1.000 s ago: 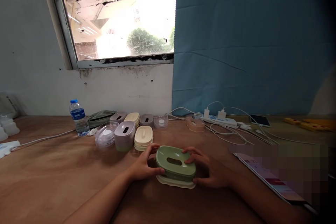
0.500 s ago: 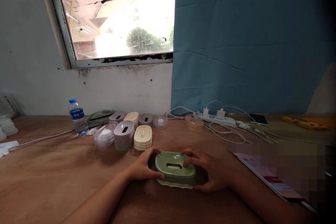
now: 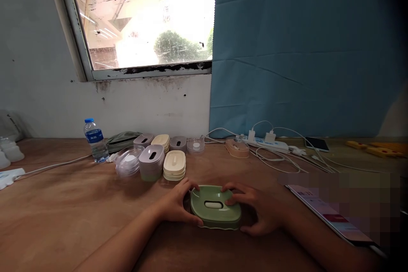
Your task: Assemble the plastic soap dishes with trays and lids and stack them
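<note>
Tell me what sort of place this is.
Probably a makeshift indoor workspace: a brown table against a wall, a power strip with plugged-in chargers, and stacked plastic containers.

The brown table (image 3: pixel 79 204) holds a bottle (image 3: pixel 95 141), bag (image 3: pixel 123 141), clear lids (image 3: pixel 129 163), lilac stack (image 3: pixel 151 166), cream stack (image 3: pixel 174 165), orange cover (image 3: pixel 237 148), power strip (image 3: pixel 276 146) and phone (image 3: pixel 317 144) over along the back; nearer this side sits a green box (image 3: pixel 216 213), a screen (image 3: pixel 333 214) to its right.
</note>
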Action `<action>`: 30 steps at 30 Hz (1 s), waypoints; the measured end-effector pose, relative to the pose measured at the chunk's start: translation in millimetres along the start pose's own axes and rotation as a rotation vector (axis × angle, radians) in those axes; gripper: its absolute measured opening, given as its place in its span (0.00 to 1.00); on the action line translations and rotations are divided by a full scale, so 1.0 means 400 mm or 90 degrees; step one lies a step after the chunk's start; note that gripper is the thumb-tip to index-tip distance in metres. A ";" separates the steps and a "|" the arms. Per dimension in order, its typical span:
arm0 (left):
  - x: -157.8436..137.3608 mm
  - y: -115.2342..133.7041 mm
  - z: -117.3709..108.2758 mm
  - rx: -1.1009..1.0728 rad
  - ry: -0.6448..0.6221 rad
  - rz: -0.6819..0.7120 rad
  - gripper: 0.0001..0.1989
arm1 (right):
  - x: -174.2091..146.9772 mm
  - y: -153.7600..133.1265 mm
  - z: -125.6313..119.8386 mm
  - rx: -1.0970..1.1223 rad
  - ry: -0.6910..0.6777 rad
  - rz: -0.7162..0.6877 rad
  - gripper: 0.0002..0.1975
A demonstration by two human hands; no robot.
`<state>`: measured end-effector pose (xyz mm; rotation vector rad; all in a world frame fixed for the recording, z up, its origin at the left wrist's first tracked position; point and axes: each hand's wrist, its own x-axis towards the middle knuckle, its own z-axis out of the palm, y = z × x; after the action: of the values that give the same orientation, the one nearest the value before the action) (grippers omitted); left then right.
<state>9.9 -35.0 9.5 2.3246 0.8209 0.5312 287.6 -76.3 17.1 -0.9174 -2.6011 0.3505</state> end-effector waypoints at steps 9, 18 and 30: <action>0.003 -0.012 -0.005 0.048 -0.007 0.001 0.35 | 0.003 -0.004 0.001 0.029 -0.019 0.049 0.24; -0.003 0.006 0.015 0.050 -0.038 0.032 0.42 | 0.013 -0.017 0.010 0.053 -0.023 0.094 0.25; 0.008 0.010 0.030 0.015 -0.007 0.022 0.38 | 0.020 -0.021 0.026 0.063 0.004 0.095 0.24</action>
<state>20.3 -40.2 3.8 2.3650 0.7864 0.5251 272.8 -78.6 12.4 -1.0782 -2.4916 0.5093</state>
